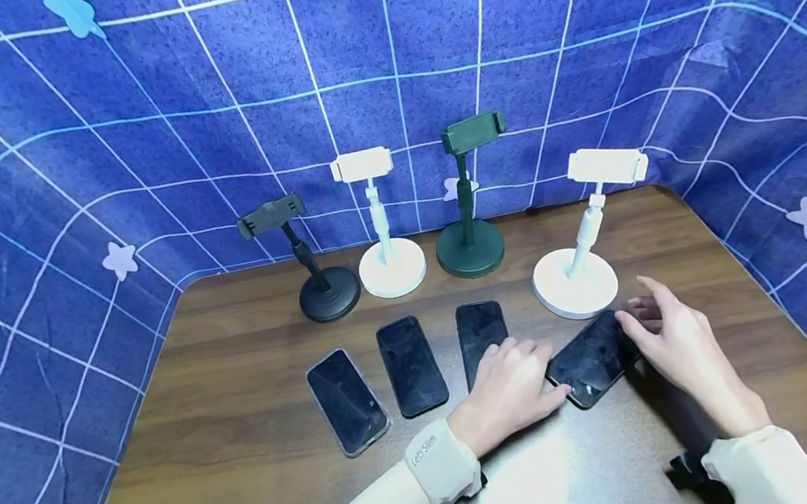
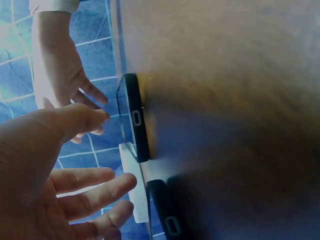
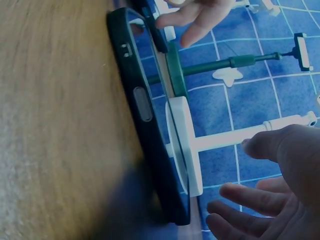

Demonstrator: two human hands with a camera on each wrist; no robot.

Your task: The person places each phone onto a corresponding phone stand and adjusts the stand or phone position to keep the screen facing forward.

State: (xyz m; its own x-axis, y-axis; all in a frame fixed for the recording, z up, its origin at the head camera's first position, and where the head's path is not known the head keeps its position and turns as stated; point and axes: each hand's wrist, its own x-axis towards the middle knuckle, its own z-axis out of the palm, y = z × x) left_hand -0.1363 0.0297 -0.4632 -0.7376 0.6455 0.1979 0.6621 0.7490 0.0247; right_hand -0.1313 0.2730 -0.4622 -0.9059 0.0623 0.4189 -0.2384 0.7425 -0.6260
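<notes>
A black smartphone (image 1: 589,362) lies slanted on the table between the two hands, its dark screen up. Over its left end hovers my left hand (image 1: 507,390), partly covering another smartphone (image 1: 481,326); the left wrist view shows thumb and fingers spread, holding nothing. At the slanted phone's right end is my right hand (image 1: 679,340), thumb and fingers apart and loosely bent. From the right wrist, the phone's cased edge (image 3: 145,150) stands clear of those fingers. A white phone stand (image 1: 575,283) rises just behind this phone.
Two more smartphones (image 1: 413,366) (image 1: 349,402) lie to the left. Along the back of the wooden table (image 1: 249,473) stand a black phone stand (image 1: 330,293), a white one (image 1: 392,268) and a green one (image 1: 470,249). A blue patterned cloth (image 1: 348,48) hangs behind.
</notes>
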